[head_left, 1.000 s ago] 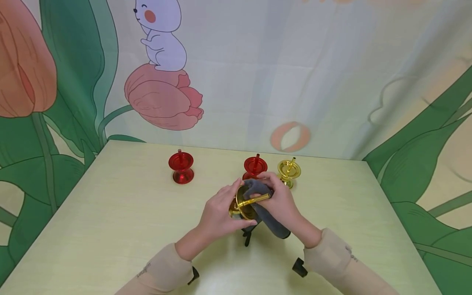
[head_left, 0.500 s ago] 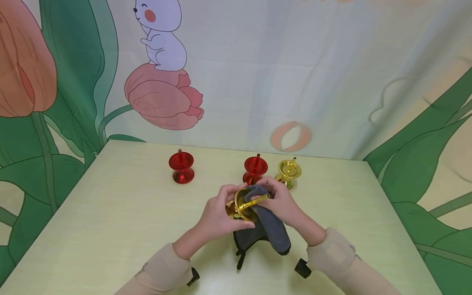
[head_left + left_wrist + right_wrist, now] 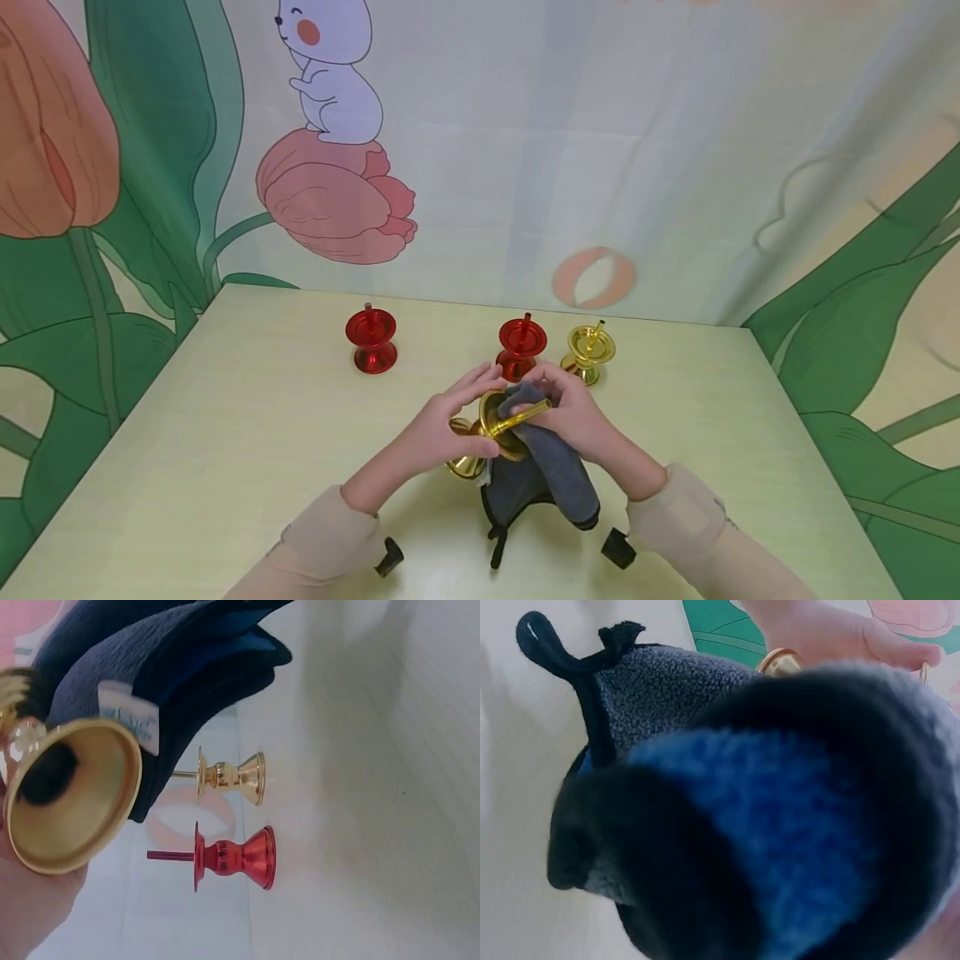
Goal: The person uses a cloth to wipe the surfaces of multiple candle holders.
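In the head view my left hand point(image 3: 442, 429) holds a shiny gold candle holder point(image 3: 489, 430) tilted over the table, thumb below and fingers along the far side of its dish. The tube on the dish points right. My right hand point(image 3: 576, 417) pinches a dark grey cloth point(image 3: 558, 479) against the inside of that dish. The rest of the cloth hangs down in folds, with black trim and a loop. The left wrist view shows the holder's hollow flared base point(image 3: 97, 799) and a white label point(image 3: 129, 716) on the cloth. Blue lining point(image 3: 780, 825) shows in the right wrist view.
A red candle holder point(image 3: 372, 342) stands left of centre at the back of the pale table point(image 3: 225, 467). Another red holder point(image 3: 522, 340) and a gold holder point(image 3: 589, 348) stand just beyond my hands. Behind the table hangs a printed curtain point(image 3: 480, 167).
The cloth hangs lower and more spread out below my right hand. My left fingers have straightened and shifted on the gold candle holder, and its base now shows. Both hands have moved slightly nearer.
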Tool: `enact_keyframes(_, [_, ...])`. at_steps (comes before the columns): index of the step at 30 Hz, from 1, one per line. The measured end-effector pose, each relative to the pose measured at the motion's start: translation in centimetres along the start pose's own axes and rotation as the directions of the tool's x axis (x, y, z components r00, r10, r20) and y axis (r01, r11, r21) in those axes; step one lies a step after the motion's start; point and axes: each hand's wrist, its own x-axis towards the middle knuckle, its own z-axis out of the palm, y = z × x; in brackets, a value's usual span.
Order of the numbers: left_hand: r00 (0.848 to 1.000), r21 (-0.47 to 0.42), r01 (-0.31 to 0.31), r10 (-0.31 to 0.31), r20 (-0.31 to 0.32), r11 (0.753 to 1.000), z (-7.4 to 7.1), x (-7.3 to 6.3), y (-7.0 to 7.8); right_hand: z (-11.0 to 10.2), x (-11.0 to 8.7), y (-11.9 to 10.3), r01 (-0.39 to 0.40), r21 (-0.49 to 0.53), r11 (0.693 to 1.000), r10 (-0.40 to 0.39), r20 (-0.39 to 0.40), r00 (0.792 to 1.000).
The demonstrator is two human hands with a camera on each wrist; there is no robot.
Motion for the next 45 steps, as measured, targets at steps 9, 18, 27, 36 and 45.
enact_keyframes(9, [0.984,0.052,-0.035,0.044,-0.173,0.998,0.7,-0.3,0.6,0.1,0.1,-0.1,-0.026,0.054,0.998,0.03,-0.066,0.997])
enact_keyframes(18, [0.885,0.566,-0.186,0.387,-0.258,0.803,2.5,0.1,-0.3,0.4,0.3,-0.5,-0.061,0.098,0.993,0.082,-0.231,0.969])
enact_keyframes(27, [0.892,0.527,-0.166,0.354,-0.28,0.833,2.4,0.6,0.1,0.1,0.3,-0.4,-0.025,0.025,0.999,0.03,-0.231,0.972])
enact_keyframes(36, [0.998,0.167,0.027,-0.018,-0.052,0.986,0.5,0.6,1.2,-0.7,0.4,-0.1,0.039,-0.019,0.999,-0.04,-0.083,0.996])
enact_keyframes(45, [0.998,-0.019,0.044,-0.044,-0.034,0.999,0.3,0.7,1.1,-0.7,0.1,0.1,0.006,0.013,1.0,-0.005,-0.095,0.995])
